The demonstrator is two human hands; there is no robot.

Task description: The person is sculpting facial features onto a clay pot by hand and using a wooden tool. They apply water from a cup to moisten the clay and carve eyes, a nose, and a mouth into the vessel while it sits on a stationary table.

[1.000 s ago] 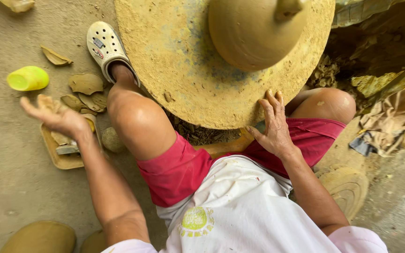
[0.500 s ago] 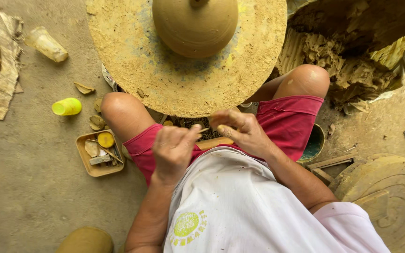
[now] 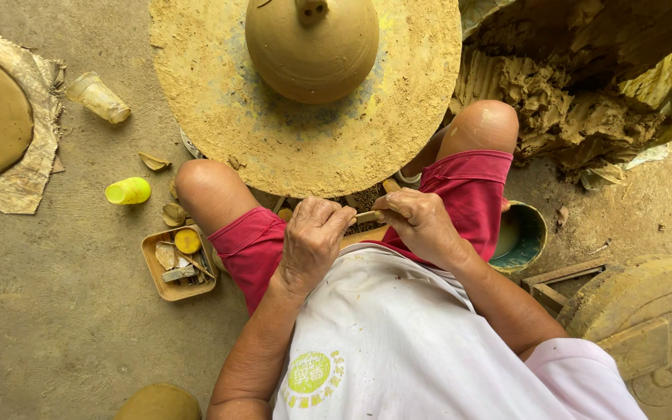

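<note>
Person seen from above. White short-sleeved shirt (image 3: 398, 342) covers the torso, with a round yellow-green printed emblem (image 3: 310, 373) low on its front, nearer the left arm. The sleeve (image 3: 577, 373) at the right shoulder has a pale pink tint. Red shorts (image 3: 472, 187) end above the knees, their hems folded over; both knees and lower legs are bare. Forearms are bare from the sleeves down. Left hand (image 3: 311, 237) and right hand (image 3: 421, 225), beyond the emblem, carry no gloves and show creased knuckles.
</note>
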